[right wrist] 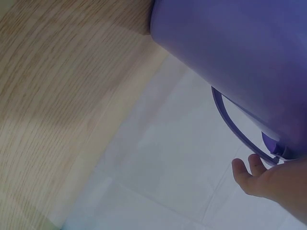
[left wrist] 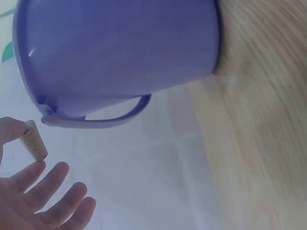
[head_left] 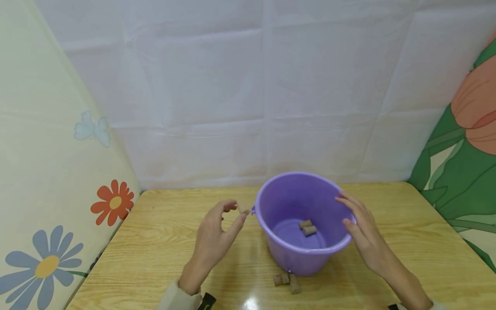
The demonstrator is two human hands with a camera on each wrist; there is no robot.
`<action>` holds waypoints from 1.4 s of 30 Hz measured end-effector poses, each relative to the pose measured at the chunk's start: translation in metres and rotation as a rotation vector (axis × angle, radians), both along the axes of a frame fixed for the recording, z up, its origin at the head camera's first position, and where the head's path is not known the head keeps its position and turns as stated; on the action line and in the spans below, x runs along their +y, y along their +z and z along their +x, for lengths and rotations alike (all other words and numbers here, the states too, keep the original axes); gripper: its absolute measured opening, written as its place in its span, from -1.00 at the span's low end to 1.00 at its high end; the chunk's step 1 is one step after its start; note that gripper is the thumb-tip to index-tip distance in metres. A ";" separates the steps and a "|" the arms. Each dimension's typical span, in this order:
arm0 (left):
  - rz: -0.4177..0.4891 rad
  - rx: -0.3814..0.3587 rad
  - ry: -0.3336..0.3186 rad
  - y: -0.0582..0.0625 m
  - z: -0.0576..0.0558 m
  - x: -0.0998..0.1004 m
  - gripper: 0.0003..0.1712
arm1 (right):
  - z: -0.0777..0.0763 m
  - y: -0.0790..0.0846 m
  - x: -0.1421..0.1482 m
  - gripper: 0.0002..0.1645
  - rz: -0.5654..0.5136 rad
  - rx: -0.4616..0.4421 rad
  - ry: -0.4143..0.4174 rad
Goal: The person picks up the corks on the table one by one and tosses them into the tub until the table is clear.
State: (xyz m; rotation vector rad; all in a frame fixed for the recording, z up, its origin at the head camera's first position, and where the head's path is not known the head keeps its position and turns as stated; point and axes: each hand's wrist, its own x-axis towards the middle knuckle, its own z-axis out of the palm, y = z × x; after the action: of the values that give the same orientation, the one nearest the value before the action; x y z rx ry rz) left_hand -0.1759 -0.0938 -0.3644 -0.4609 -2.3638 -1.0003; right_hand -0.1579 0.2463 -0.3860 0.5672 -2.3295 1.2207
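Observation:
My left hand (head_left: 217, 234) pinches a small tapered cork (left wrist: 33, 140) between thumb and forefinger, just left of the rim of a purple bucket (head_left: 271, 241). The other left fingers are spread in the left wrist view. Standing upright on the table, the bucket has a couple of corks (head_left: 309, 230) lying on its floor. My right hand (head_left: 366, 237) rests at the bucket's right rim, its thumb and fingertips reaching over the edge. In the right wrist view, two of its fingers (right wrist: 242, 175) show beside the bucket's handle (right wrist: 235, 127).
More corks (head_left: 294, 284) lie on the wooden table (head_left: 155, 258) close to the bucket's front. A white cloth (head_left: 193, 86) hangs behind the table. Flower-printed panels stand at the left (head_left: 46, 163) and right (head_left: 465, 172).

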 end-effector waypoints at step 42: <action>0.076 -0.271 -0.167 0.013 -0.004 0.056 -0.58 | 0.000 0.000 -0.001 -0.43 -0.016 -0.020 -0.001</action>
State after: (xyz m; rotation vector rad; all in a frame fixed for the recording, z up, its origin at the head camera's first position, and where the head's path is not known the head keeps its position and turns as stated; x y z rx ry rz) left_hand -0.1798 -0.0379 -0.3514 -0.5298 -2.5455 -1.2969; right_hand -0.1578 0.2451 -0.3856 0.5507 -2.3346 1.2488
